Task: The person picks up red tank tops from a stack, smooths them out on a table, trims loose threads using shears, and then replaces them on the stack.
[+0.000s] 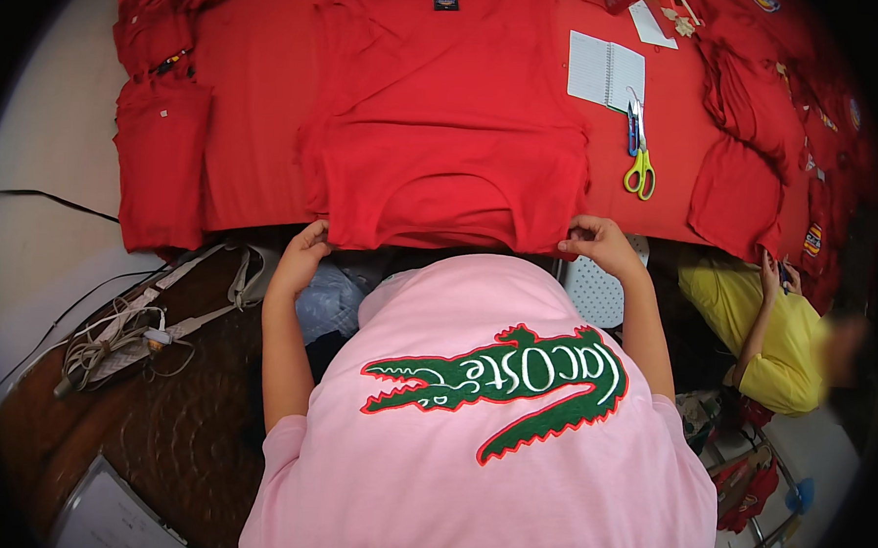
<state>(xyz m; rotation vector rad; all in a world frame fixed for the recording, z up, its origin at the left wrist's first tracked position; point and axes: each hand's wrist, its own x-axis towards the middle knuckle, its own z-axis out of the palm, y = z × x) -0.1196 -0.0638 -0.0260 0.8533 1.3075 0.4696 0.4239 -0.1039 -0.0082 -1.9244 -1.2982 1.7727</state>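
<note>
A red garment [446, 108] lies spread on the red-covered table [256, 99], a small dark label near its far edge. Its near part is folded over, and a curved neckline or armhole edge shows there. My left hand [306, 249] pinches the near left corner at the table's front edge. At the near right corner, my right hand [597, 242] grips the same garment between thumb and fingers. Both forearms reach forward on either side of my pink shirt.
Yellow-handled scissors [639, 173] and blue thread snips [632, 131] lie by a spiral notebook [604, 74]. Folded red garments [160, 164] sit at left, more [741, 194] at right. A person in yellow [784, 338] works at the right. Cables [127, 344] lie at lower left.
</note>
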